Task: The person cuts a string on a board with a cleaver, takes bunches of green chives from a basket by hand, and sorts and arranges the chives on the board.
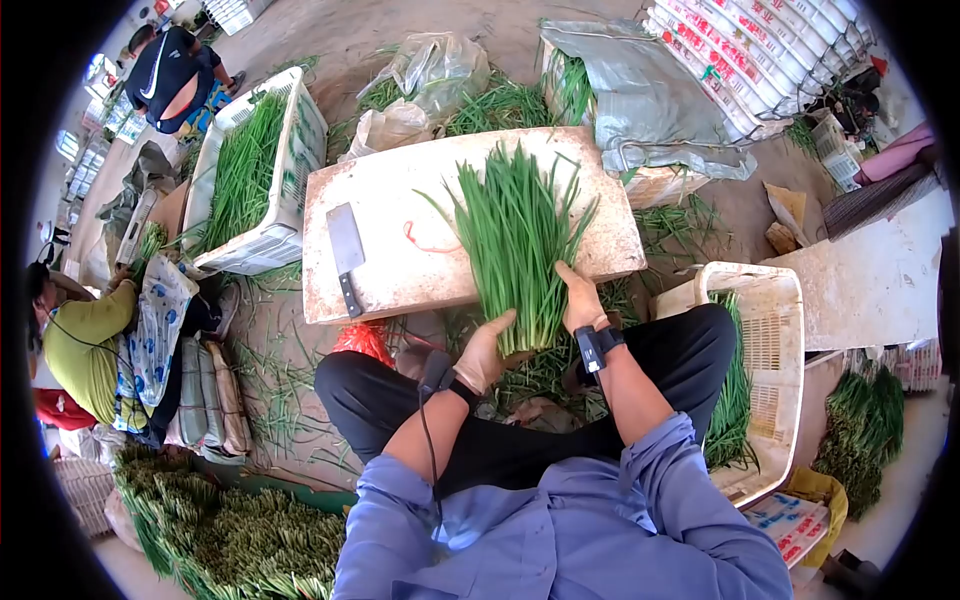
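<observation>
A thick bunch of garlic chives (515,235) lies on the pale, stained board (390,270), its leaf tips pointing away from me and its cut stem ends towards my lap. My left hand (485,355) grips the lower left side of the bunch near the stems, its fingers partly hidden. On the opposite side, my right hand (578,297) is closed around the lower right edge. Both hands seem to wear thin pale gloves. A cleaver (346,240) with a black handle rests on the board's left part. Between it and the chives lies a thin red tie (425,240).
A white crate (265,235) of chives stands left of the board, another crate (775,345) by my right knee. Cut chives (230,525) are heaped at lower left. Two people (85,350) (170,75) work at left. A grey sheet (650,85) covers a crate beyond.
</observation>
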`<state>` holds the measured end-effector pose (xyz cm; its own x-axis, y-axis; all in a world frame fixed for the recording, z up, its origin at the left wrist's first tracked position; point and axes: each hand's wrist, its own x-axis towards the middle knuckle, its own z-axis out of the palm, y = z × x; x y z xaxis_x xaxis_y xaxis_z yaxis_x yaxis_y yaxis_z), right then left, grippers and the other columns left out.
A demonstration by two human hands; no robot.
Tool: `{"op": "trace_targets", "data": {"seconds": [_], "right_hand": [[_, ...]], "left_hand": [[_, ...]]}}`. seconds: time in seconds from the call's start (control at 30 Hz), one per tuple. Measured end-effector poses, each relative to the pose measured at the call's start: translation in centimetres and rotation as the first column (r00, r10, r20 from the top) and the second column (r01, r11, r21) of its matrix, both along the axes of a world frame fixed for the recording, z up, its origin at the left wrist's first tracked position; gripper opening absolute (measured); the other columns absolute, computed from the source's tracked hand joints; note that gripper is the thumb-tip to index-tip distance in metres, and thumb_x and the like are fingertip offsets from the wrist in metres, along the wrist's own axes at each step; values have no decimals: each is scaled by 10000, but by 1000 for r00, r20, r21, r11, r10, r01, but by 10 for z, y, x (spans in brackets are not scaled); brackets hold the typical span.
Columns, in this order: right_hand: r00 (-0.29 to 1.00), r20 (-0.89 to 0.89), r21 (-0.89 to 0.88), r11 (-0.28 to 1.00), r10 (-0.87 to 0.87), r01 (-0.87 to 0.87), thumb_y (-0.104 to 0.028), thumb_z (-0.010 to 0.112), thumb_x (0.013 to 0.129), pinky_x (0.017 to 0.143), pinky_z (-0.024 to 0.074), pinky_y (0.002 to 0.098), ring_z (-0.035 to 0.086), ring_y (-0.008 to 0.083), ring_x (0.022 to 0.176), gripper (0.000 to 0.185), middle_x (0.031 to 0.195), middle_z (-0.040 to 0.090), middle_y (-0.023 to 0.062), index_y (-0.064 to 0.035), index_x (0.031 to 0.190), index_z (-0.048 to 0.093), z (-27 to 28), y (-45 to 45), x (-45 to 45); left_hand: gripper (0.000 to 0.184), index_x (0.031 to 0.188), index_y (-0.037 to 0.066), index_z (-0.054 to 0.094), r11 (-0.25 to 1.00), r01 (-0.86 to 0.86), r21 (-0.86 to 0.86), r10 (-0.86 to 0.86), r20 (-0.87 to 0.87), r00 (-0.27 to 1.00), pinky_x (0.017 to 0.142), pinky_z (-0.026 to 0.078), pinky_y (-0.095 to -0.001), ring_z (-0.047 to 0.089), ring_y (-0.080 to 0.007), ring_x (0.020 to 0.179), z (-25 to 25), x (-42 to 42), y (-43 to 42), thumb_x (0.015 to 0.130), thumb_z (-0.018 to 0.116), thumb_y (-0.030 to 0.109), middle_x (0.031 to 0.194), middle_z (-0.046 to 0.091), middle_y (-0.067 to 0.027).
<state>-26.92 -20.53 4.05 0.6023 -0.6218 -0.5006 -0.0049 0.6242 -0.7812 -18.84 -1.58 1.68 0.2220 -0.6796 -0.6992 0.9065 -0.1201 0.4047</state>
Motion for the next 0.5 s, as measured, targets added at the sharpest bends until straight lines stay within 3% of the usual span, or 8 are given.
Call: {"op": "trace_targets", "data": {"seconds": [0.07,0.1,0.2,0.33,0.43,0.5], "right_hand": [[988,146,-191,981,57,-28,-244,742,1013,1092,480,377,602,227,1287,600,1432,630,110,15,1510,527,-44,1,-12],[994,112,53,999,-5,-1,-245,761,1004,1105,472,383,588,226,1312,644,1448,618,107,21,1529,500,-36,3,-10],[999,12,-183,982,38,-35,-157,831,946,1106,490,379,610,233,1292,812,1431,622,124,46,1588,376,-14,17,-11],[999,-19,-182,982,48,-51,24,871,851,1061,542,342,667,242,1201,1024,1396,624,173,67,1627,203,1,36,-12],[993,-60,-286,951,103,-116,68,836,860,1060,542,345,667,229,1193,979,1418,614,139,32,1645,253,-11,40,-20],[993,-12,-270,955,119,-118,77,810,856,1042,551,355,672,232,1191,894,1370,646,149,54,1595,307,-18,40,-25]], "left_hand": [[473,1490,120,561,1000,-2,-6,2,-6,1000,1138,475,-589,639,-291,1300,-7,0,-1,1087,591,366,1428,671,-92],[474,1494,119,557,1000,-7,-12,7,-9,1000,1141,470,-597,633,-297,1306,-6,0,0,1091,582,367,1436,665,-93],[480,1508,119,540,1000,-9,-21,9,-23,1000,1134,464,-630,619,-316,1321,-2,0,-1,1100,547,371,1461,643,-99],[459,1493,135,558,1000,-26,6,26,-24,999,1085,488,-665,628,-310,1308,-5,1,-2,1096,546,367,1434,658,-79],[451,1471,133,574,1000,-6,-17,6,-11,1000,1036,538,-626,644,-282,1274,-5,2,1,1067,630,326,1396,671,-57],[461,1452,132,583,1000,23,-1,-22,125,992,997,568,-582,652,-262,1247,8,-3,0,1024,703,253,1367,677,-47]]}}
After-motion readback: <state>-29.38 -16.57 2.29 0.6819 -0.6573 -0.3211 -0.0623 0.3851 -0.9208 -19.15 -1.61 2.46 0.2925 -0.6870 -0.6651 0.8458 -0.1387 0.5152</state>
